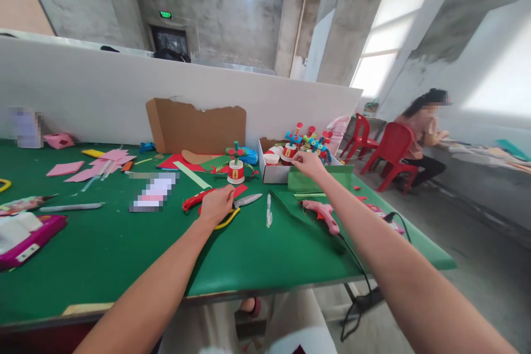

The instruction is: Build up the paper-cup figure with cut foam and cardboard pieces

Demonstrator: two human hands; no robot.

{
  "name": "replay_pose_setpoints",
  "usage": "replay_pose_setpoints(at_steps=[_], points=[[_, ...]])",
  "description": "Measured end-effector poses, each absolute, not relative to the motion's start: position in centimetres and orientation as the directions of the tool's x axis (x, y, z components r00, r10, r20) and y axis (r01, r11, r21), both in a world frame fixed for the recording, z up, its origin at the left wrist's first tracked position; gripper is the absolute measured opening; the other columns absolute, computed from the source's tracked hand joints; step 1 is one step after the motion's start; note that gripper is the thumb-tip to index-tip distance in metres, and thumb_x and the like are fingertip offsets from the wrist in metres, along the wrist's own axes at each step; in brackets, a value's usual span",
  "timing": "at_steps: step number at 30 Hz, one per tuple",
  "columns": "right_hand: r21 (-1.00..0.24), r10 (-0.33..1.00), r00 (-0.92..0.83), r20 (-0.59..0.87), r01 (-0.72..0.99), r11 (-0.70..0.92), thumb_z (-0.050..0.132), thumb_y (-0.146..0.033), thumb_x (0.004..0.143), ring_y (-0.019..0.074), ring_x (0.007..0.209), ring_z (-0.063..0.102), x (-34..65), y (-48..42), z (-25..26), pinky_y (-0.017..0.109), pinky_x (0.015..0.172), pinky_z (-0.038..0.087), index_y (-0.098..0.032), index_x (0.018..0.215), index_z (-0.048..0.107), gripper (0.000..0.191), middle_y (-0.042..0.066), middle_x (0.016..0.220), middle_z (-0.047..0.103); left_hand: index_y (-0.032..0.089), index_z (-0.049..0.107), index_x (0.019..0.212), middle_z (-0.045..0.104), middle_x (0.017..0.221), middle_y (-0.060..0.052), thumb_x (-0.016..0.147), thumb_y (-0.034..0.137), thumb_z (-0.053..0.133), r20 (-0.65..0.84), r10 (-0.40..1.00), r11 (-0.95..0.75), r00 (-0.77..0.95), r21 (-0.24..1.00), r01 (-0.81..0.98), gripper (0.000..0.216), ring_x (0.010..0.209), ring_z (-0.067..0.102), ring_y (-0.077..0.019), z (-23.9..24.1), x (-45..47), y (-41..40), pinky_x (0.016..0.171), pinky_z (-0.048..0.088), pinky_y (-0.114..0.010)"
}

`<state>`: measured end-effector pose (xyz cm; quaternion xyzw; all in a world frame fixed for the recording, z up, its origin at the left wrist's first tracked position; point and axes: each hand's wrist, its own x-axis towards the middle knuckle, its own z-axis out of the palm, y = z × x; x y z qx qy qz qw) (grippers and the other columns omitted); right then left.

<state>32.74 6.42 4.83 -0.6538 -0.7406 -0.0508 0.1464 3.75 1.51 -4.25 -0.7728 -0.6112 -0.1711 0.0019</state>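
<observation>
My left hand point(218, 204) is closed, its fingers curled down over scissors point(249, 199) lying on the table; whether it grips anything is hidden. Just beyond it stands a red and white paper-cup figure point(236, 171) with a green tube body and coiled paper arms. My right hand point(309, 165) reaches to the front of a white box point(276, 176), fingers pinched together. Its fingertips are by the base of a similar paper-cup figure point(289, 151) with a blue tube; what they hold cannot be made out. More figures crowd the box.
A pink glue gun point(323, 214) with a cord lies under my right forearm. A clear stick point(269, 211), green card point(319, 180), pink paper point(110, 163) and a blurred phone-like sheet point(154, 192) lie about. Behind stands brown cardboard point(199, 127). A person point(418, 127) sits far right.
</observation>
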Motion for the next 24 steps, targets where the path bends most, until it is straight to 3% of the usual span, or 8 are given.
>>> replay_pose_setpoints(at_steps=[2, 5, 9, 14, 20, 24], points=[[-0.053, 0.966, -0.128, 0.226, 0.988, 0.143, 0.062, -0.021, 0.079, 0.0190, 0.090, 0.063, 34.8, 7.5, 5.0, 0.026, 0.077, 0.045, -0.015, 0.098, 0.065, 0.020, 0.008, 0.097, 0.070, 0.022, 0.061, 0.100, 0.071, 0.086, -0.007, 0.091, 0.028, 0.035, 0.252, 0.944, -0.264, 0.212, 0.197, 0.944, 0.029, 0.083, 0.066, -0.0227, -4.4, 4.0, 1.6, 0.062, 0.038, -0.026], [0.014, 0.973, -0.152, 0.173, 0.988, 0.151, 0.076, -0.024, 0.066, 0.0265, 0.099, 0.062, 37.0, 8.5, 4.5, 0.034, 0.085, 0.046, -0.016, 0.109, 0.062, 0.046, 0.012, 0.108, 0.067, 0.021, 0.062, 0.099, 0.071, 0.090, -0.007, 0.091, 0.028, 0.034, 0.229, 0.947, -0.269, 0.226, 0.176, 0.947, 0.030, 0.085, 0.066, -0.0229, -4.5, 4.1, 1.7, 0.063, 0.039, -0.027], [0.114, 0.971, -0.210, 0.118, 0.974, 0.197, 0.077, -0.032, 0.066, 0.0352, 0.114, 0.055, 39.1, 9.6, 2.9, 0.044, 0.092, 0.045, -0.015, 0.127, 0.053, 0.068, 0.020, 0.126, 0.057, 0.020, 0.062, 0.098, 0.071, 0.091, -0.007, 0.091, 0.028, 0.034, 0.209, 0.951, -0.266, 0.229, 0.174, 0.948, 0.030, 0.084, 0.066, -0.0232, -4.3, 4.0, 1.8, 0.062, 0.039, -0.028], [0.133, 0.947, -0.314, 0.066, 0.943, 0.304, 0.071, -0.030, 0.071, 0.0310, 0.114, 0.056, 40.9, 10.3, 1.3, 0.042, 0.097, 0.042, -0.014, 0.126, 0.055, 0.059, 0.018, 0.124, 0.060, 0.021, 0.063, 0.100, 0.071, 0.092, -0.007, 0.090, 0.026, 0.035, 0.198, 0.953, -0.272, 0.231, 0.210, 0.939, 0.030, 0.086, 0.066, -0.0226, -4.2, 4.1, 1.9, 0.065, 0.041, -0.027], [0.116, 0.944, -0.269, 0.190, 0.961, 0.250, 0.065, -0.026, 0.078, 0.0256, 0.106, 0.059, 40.5, 9.0, 1.6, 0.034, 0.089, 0.045, -0.014, 0.115, 0.060, 0.039, 0.013, 0.112, 0.065, 0.022, 0.063, 0.100, 0.071, 0.091, -0.007, 0.090, 0.030, 0.035, 0.218, 0.948, -0.275, 0.233, 0.188, 0.943, 0.031, 0.084, 0.066, -0.0231, -4.8, 4.0, 2.2, 0.064, 0.041, -0.028], [0.130, 0.959, -0.244, 0.145, 0.965, 0.227, 0.067, -0.028, 0.076, 0.0240, 0.100, 0.060, 40.1, 9.0, 2.2, 0.032, 0.085, 0.046, -0.014, 0.111, 0.061, 0.038, 0.012, 0.108, 0.065, 0.023, 0.064, 0.103, 0.072, 0.092, -0.007, 0.089, 0.030, 0.035, 0.218, 0.950, -0.264, 0.221, 0.191, 0.945, 0.033, 0.084, 0.066, -0.0242, -5.0, 4.0, 2.2, 0.062, 0.040, -0.028]])
